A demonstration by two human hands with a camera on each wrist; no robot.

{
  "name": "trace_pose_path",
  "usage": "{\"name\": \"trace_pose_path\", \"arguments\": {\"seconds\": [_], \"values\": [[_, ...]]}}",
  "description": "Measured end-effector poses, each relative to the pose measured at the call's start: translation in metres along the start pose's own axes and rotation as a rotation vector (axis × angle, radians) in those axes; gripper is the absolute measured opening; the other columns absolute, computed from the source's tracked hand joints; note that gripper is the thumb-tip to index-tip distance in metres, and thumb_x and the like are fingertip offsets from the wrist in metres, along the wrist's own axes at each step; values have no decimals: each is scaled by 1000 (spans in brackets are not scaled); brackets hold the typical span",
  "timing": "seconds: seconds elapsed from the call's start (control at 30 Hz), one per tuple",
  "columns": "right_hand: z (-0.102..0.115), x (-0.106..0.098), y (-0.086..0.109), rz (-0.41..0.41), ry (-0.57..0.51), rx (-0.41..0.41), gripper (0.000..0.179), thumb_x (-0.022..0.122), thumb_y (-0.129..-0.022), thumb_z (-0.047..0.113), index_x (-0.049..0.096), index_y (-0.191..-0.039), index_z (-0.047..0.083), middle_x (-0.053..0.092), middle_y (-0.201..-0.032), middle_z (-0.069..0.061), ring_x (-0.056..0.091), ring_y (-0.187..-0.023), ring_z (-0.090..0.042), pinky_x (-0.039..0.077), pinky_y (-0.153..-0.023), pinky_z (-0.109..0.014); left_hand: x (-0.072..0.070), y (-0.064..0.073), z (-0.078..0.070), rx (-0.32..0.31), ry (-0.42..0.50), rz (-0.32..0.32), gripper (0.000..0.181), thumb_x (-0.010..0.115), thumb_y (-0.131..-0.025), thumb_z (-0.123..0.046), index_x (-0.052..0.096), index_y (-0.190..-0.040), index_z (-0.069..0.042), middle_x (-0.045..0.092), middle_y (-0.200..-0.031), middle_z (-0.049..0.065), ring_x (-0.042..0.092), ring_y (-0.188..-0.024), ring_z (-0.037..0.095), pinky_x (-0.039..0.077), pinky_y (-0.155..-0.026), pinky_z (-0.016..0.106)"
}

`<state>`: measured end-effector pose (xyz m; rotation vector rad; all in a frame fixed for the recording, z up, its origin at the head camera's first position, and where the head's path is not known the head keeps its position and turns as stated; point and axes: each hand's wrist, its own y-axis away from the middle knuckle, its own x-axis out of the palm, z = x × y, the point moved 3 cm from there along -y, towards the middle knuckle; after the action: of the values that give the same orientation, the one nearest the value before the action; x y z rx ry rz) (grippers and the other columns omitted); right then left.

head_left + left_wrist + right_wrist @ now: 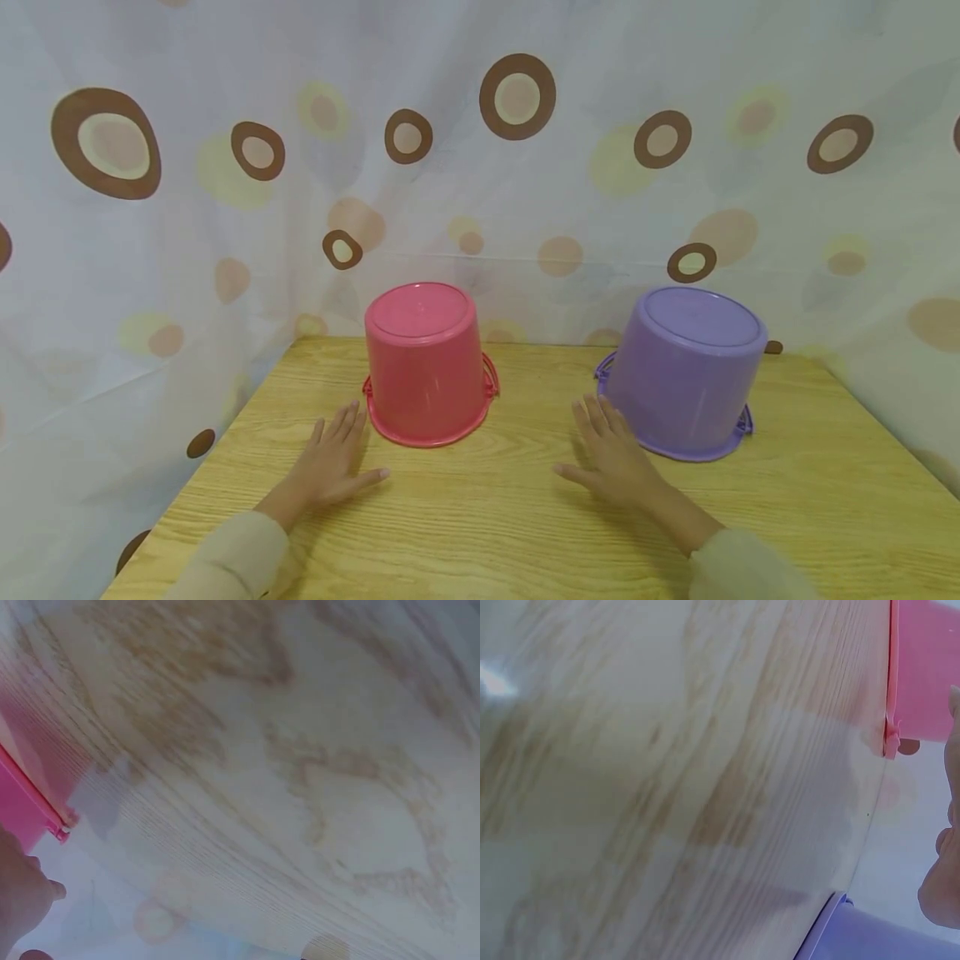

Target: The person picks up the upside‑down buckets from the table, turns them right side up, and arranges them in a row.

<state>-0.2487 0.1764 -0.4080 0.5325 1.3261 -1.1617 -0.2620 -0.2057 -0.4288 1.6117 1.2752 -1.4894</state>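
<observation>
A pink bucket (427, 375) stands upside down left of the middle, and a purple bucket (678, 383) stands upside down on the right. My left hand (333, 467), fingers spread, is at the pink bucket's front left and holds nothing. Near the purple bucket's front left is my right hand (615, 458), its fingers straight and thumb apart; whether the fingertips touch the bucket I cannot tell. In the left wrist view, part of the hand (26, 892) shows beside the pink bucket (22, 787). Both buckets show at the edge of the right wrist view. What lies under them is hidden.
The wooden table (480, 517) reaches back to a hanging curtain (570, 167) with brown and yellow round spots. The curtain also runs along both sides. Each bucket has a thin handle lying low at its rim.
</observation>
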Motion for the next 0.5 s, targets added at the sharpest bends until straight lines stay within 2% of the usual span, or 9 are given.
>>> {"name": "trace_pose_path", "arguments": {"seconds": [0.23, 0.5], "values": [[13, 9, -9, 39, -23, -21, 89, 58, -84, 49, 23, -142, -9, 18, -148, -31, 14, -138, -48, 17, -110, -59, -1, 0, -2, 19, 8, 7, 91, 54, -85, -54, 21, -144, 8, 20, -151, 27, 20, -139, 42, 14, -108, 64], [23, 20, -21, 104, -76, -42, 86, 57, -87, 47, 20, -144, -8, 14, -150, -28, 12, -139, -45, 16, -112, -58, 5, -1, -3, 28, 37, 26, 91, 52, -85, -55, 19, -144, 7, 19, -150, 27, 20, -139, 43, 13, -109, 64]]}}
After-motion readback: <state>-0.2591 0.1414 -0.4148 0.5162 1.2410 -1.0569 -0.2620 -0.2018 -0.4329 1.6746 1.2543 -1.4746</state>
